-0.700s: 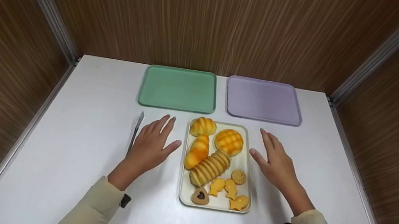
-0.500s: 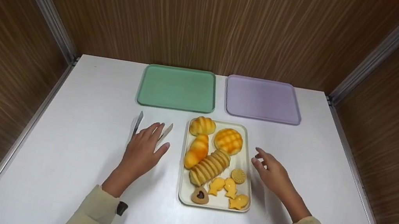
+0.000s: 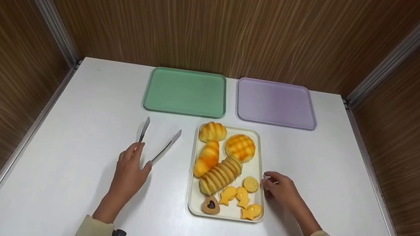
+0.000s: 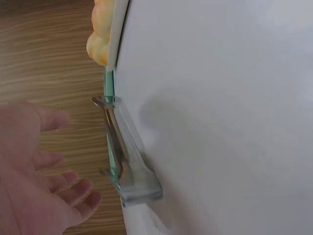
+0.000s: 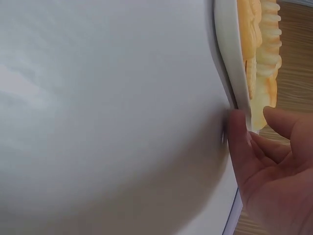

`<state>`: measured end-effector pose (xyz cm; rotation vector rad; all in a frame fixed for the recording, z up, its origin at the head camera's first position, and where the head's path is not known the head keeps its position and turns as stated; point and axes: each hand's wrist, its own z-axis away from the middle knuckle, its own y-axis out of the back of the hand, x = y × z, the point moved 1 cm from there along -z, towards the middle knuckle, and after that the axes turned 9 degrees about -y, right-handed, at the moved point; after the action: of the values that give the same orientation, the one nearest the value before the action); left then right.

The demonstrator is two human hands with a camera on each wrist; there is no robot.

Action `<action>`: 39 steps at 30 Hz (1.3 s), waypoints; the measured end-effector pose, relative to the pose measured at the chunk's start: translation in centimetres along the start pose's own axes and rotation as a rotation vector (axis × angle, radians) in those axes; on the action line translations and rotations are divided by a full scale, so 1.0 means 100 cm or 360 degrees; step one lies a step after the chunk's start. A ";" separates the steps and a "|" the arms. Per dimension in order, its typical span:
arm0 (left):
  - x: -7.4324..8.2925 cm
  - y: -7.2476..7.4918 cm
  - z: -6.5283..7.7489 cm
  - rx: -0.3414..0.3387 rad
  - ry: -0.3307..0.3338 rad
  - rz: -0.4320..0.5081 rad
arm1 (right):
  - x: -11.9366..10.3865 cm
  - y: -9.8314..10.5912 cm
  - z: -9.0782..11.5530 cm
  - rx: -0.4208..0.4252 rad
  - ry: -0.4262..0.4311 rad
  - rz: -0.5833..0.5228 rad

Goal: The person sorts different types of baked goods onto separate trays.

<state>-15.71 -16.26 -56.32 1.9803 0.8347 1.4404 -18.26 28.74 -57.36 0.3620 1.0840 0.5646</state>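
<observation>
My left hand (image 3: 129,177) hovers over metal tongs (image 3: 166,147), whose two arms spread away from me on the table. In the left wrist view the fingers (image 4: 78,191) are loosely bent and apart from the tongs. At the right edge of a cream tray (image 3: 263,167) is my right hand (image 3: 284,191), fingers gently bent. In the right wrist view one fingertip (image 5: 237,120) is right at the tray's outer wall, another digit above the rim. On the tray lie a melon bun (image 3: 240,147), a ridged loaf (image 3: 221,176), two glossy rolls (image 3: 208,159), and several cookies (image 3: 228,195).
A green tray (image 3: 187,91) and a purple tray (image 3: 276,103) lie side by side along the back of the white table (image 3: 78,136). Wood-grain panels (image 3: 224,24) stand behind and on both sides.
My left hand has drawn back toward me and left, uncovering the tongs' right arm. The right hand has come down along the tray's right side, its fingers more bent. The trays stay put.
</observation>
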 end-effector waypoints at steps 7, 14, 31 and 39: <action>-0.009 0.001 0.004 -0.0002 0.0094 -0.0030 | 0.005 -0.005 0.004 -0.0031 -0.0015 -0.0104; -0.015 0.000 0.005 -0.0039 0.0179 -0.0025 | 0.009 -0.010 0.008 -0.0011 -0.0075 -0.0163; -0.025 -0.014 0.000 -0.0110 0.0245 0.0033 | 0.015 -0.015 0.008 0.0032 -0.0100 -0.0232; -0.025 -0.020 -0.006 -0.0088 0.0222 -0.0029 | 0.016 -0.015 0.008 0.0054 -0.0080 -0.0244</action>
<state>-17.17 -16.82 -59.17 1.8437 0.8611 1.5886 -16.60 28.47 -59.04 0.3181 1.0638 0.3993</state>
